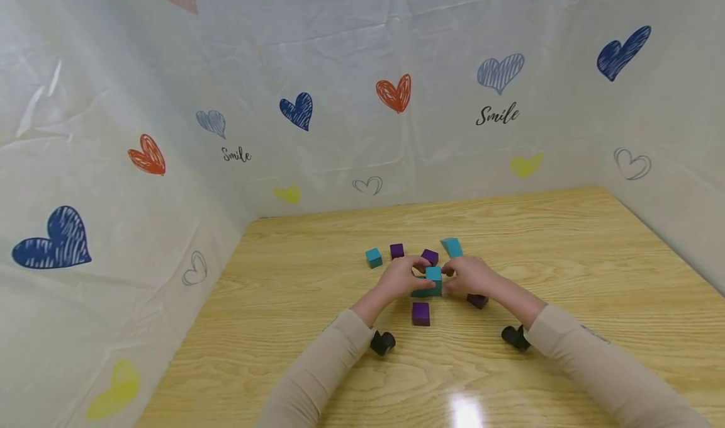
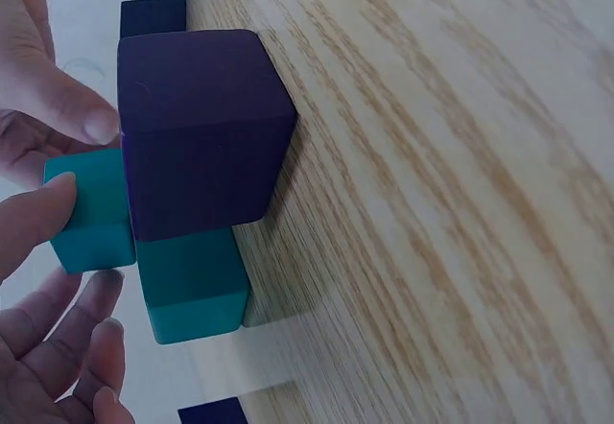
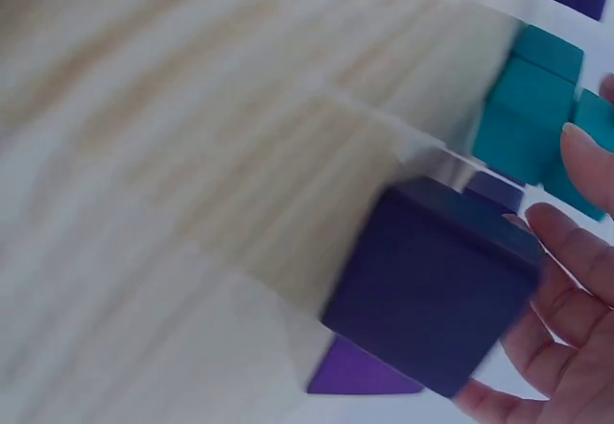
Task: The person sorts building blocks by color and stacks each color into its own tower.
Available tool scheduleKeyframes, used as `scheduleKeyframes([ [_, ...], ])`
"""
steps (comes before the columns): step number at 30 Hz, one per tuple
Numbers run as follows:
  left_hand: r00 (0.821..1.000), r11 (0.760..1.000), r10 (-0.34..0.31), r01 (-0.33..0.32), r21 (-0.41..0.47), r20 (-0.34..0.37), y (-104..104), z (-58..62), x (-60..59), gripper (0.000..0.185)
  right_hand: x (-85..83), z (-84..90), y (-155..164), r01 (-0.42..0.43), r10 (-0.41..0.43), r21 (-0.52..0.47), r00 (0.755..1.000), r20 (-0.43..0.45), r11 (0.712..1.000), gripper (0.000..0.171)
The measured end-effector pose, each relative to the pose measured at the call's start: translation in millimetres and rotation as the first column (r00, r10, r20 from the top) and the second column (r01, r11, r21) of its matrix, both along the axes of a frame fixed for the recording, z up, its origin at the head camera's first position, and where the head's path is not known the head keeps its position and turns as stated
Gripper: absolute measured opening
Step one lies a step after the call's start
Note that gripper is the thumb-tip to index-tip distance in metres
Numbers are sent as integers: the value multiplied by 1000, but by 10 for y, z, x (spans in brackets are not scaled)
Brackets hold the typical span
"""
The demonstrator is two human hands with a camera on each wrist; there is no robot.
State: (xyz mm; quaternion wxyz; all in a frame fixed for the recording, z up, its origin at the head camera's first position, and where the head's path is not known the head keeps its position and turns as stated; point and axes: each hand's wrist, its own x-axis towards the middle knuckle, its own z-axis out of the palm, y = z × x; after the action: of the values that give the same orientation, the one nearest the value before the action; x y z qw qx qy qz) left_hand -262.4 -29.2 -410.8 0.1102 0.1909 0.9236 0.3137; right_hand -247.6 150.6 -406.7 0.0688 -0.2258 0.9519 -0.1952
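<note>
We work at a light wooden table [image 1: 566, 239] walled on three sides by white plastic sheeting [image 1: 340, 50] printed with hearts and the word "Smile". Near the table's middle our left hand [image 1: 399, 279] and right hand [image 1: 471, 275] meet around a teal cube [image 1: 433, 275], which sits on top of another teal block [image 1: 420, 291] lying flat on the wood. Both hands curl their fingertips against the upper cube from opposite sides, the left from nine o'clock, the right from three o'clock; in the left wrist view a fingertip [image 2: 43, 208] presses its face. A purple cube [image 1: 421, 313] stands at six o'clock of the stack, just apart from it, and a darker purple cube [image 1: 477, 300] lies at four o'clock, under our right wrist. Beyond the hands, from ten to one o'clock, sit a small teal cube [image 1: 373, 257], two purple cubes [image 1: 396, 250] [image 1: 430, 256] and a larger teal block [image 1: 452, 247], each apart from the others.
</note>
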Motion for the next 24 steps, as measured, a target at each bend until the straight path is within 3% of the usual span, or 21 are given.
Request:
scheduleKeyframes([
  [7,999,999,9,-10,40,30,-23,11,10,41,13,125,44,-36,36,-90,999,-6,995,35],
  [13,1000,999,-4,3,52,16,-36,16,4,35,0,121,25,-44,44,-162,999,-7,986,33],
  [24,1000,998,17,-19,66,21,-27,0,-11,34,-33,99,21,-64,62,-184,998,-13,981,29],
])
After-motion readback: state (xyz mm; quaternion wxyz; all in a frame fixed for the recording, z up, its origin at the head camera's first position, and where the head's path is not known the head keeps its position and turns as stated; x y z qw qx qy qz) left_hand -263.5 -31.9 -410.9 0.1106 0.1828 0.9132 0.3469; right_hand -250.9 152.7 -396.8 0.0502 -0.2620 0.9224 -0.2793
